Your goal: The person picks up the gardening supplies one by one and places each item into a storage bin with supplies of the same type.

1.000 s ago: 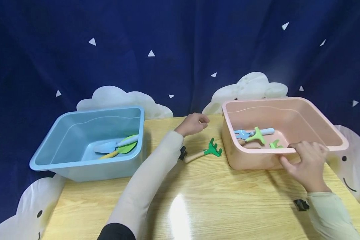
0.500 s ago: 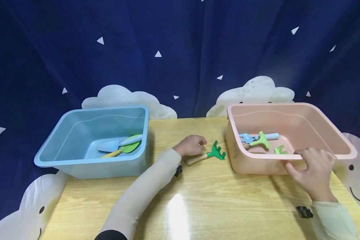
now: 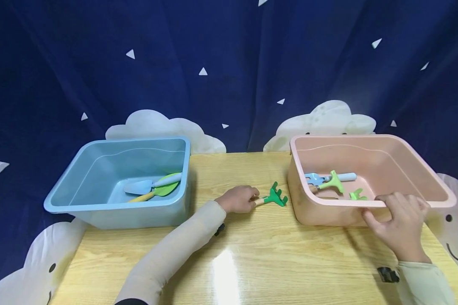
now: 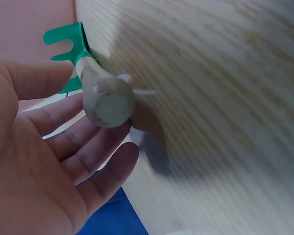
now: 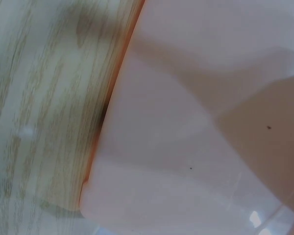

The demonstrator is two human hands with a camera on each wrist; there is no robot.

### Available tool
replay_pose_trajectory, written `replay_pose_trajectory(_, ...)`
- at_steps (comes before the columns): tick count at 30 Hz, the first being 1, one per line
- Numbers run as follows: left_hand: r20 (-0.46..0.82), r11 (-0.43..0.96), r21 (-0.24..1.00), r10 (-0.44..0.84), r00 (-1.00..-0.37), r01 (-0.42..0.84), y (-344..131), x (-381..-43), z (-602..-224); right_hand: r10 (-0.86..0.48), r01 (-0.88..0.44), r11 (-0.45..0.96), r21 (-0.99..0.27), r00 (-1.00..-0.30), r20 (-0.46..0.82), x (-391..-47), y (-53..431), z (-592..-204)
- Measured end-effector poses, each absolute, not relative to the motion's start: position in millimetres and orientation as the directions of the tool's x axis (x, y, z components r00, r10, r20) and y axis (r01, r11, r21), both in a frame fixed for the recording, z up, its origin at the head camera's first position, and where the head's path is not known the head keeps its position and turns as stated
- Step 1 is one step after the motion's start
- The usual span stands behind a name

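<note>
In the head view, a small hand rake point(image 3: 276, 195) with green tines and a wooden handle lies on the table between two bins. My left hand point(image 3: 238, 199) is at its handle. The left wrist view has the fingers of the left hand point(image 4: 49, 142) reaching behind the wooden handle point(image 4: 108, 100), while the thumb stands a little apart from it. On the right, my right hand point(image 3: 400, 220) holds the front rim of the pink bin point(image 3: 336, 214), fingers over the rim and thumb outside. Only the bin's wall point(image 5: 186, 122) and the table appear in the right wrist view.
At left stands a blue bin point(image 3: 118, 214) containing a light-blue trowel point(image 3: 138, 187) and a green shovel point(image 3: 166, 189) with a yellow handle. Inside the pink bin lie a blue fork point(image 3: 314, 178), a light-green rake point(image 3: 333, 182) and another light-green piece point(image 3: 357, 194). A dark curtain point(image 3: 233, 63) hangs behind.
My left hand has come down toward the front of the table, from behind the rake to its handle. The right hand keeps its hold on the pink bin's rim.
</note>
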State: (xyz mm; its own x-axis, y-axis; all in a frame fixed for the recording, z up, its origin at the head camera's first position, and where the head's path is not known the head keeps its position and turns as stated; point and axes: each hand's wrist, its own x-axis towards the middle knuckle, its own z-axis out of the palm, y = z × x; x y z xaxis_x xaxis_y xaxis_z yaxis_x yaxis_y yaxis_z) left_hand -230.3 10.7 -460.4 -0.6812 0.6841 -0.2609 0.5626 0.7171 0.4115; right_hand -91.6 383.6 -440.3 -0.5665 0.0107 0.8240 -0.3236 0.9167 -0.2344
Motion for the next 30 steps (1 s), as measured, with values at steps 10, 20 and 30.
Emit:
replay_pose_trajectory(10,-0.225,0.71,0.392,0.691,-0.687,0.586,9.5,-228.6,-469.6,0.004,-0.328,0.917,-0.229,-0.565,0.825,-92.3,382.4,-438.7)
replay_pose_trajectory(20,-0.253,0.722,0.433,0.672,-0.696,0.54,7.3,-231.7,-473.5,0.009,-0.318,0.919,-0.231,-0.572,0.82,-92.8,381.6,-436.9)
replay_pose_trajectory(30,-0.309,0.723,0.496,0.664,-0.68,0.481,5.6,-232.8,-471.9,0.014,-0.324,0.917,-0.235,-0.561,0.827,-91.6,382.1,-439.9)
